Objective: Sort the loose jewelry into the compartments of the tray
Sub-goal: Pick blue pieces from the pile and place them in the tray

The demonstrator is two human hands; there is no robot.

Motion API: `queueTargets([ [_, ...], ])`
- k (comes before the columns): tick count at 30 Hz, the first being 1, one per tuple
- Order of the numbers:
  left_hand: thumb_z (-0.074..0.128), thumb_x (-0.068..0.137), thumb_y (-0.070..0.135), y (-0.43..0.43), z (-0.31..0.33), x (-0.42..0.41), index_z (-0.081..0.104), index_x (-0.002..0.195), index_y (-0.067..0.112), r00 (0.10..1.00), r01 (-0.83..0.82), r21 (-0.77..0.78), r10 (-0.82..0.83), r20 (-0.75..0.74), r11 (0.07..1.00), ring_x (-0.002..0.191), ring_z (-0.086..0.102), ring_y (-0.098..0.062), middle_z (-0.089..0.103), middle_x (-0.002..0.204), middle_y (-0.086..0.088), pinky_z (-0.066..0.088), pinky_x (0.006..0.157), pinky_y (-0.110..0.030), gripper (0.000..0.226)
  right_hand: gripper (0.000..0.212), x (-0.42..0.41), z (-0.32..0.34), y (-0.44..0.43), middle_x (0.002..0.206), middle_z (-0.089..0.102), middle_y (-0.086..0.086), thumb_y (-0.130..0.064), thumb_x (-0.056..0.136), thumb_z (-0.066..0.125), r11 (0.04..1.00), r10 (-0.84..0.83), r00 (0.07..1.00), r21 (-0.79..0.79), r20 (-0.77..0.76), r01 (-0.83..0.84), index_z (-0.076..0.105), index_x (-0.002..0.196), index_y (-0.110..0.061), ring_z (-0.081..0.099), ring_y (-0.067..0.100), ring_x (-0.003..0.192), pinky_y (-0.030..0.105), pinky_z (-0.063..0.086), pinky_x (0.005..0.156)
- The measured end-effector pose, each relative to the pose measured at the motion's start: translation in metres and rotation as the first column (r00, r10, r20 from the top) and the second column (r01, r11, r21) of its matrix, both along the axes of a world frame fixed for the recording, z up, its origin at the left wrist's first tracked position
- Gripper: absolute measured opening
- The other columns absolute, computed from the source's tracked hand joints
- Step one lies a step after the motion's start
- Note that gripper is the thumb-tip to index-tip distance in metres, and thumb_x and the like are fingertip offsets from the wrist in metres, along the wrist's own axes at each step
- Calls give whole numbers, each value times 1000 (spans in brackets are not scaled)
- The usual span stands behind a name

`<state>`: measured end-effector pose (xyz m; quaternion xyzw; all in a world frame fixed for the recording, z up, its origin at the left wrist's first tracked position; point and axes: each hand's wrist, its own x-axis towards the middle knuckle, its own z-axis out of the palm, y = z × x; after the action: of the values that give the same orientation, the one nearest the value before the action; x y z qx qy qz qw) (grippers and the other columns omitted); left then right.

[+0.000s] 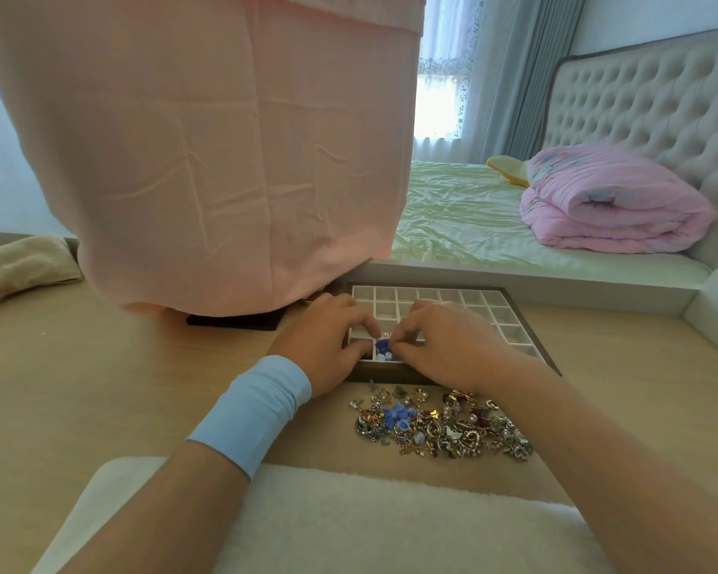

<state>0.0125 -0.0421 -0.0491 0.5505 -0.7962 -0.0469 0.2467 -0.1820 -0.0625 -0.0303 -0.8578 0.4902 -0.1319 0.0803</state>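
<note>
- Head view: light wooden table; a bed with a folded pink quilt beyond; a pink cloth hangs over the table's far side.
- Tray: long axis left to right; white grid in a dark frame.
- Loose jewelry: a heap just before the tray's near edge, stretched left to right; gold, silver and blue pieces tangled.
- Right hand: fingertips pinch a blue piece at a near-left compartment; left hand: fingers curled at that corner, grip cannot be told.
</note>
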Motion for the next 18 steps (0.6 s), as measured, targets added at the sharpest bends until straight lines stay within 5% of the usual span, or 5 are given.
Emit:
queueTargets([
  [7, 53, 95, 41, 2, 1, -7, 67, 116, 42, 989, 49, 52, -55, 140, 997, 103, 33, -2, 53, 117, 18, 27, 85, -23, 24, 18, 0, 3, 2, 105, 60, -14, -37, 97, 56, 1000, -6, 999, -9, 41, 7, 72, 105, -39, 58, 12, 99, 35, 51, 85],
  [13, 57, 92, 36, 4, 5, 0, 71, 92, 39, 998, 31, 15, -30, -59, 999, 90, 53, -5, 58, 100, 17, 49, 85, -37, 14, 17, -1, 3, 0, 109, 59, -14, -36, 98, 57, 1000, 5, 1000, 26, 7, -6, 74, 102, -39, 57, 11, 101, 30, 44, 82],
  [18, 59, 91, 41, 6, 4, -7, 73, 102, 40, 988, 79, 46, -85, 130, 996, 97, 39, -3, 52, 108, 19, 29, 79, -20, 18, 18, -3, 2, -1, 108, 59, -16, -33, 97, 54, 998, -57, 996, -30, 68, 59, 68, 108, -36, 58, 10, 99, 32, 47, 81],
])
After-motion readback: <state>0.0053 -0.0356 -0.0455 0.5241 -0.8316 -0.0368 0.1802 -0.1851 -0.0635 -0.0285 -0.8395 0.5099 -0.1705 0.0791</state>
